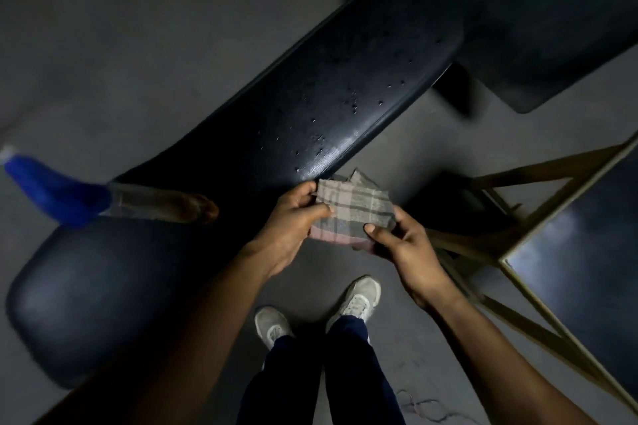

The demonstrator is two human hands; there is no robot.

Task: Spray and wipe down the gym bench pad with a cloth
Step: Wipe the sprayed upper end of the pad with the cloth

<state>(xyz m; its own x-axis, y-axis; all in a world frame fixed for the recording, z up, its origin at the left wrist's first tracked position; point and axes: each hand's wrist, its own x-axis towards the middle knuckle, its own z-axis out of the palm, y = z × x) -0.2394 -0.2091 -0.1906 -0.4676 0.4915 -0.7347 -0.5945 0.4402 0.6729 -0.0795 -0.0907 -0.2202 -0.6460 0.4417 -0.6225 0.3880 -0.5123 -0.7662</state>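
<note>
A long black bench pad [310, 86] runs from lower left to upper right, with droplets of liquid scattered over its far half. A shorter seat pad [89, 297] lies at its near left end. A spray bottle [103, 197] with a blue head lies on its side across the gap between the two pads. I hold a folded plaid cloth [352, 210] just off the pad's near edge. My left hand [293, 217] pinches its left side and my right hand [404, 245] grips its lower right corner.
The dim floor [121, 45] is dark grey. A tan metal frame [538, 245] with a dark panel stands at the right, close to my right arm. Another dark pad [552, 28] sits at the upper right. My shoes [355, 300] stand below the cloth.
</note>
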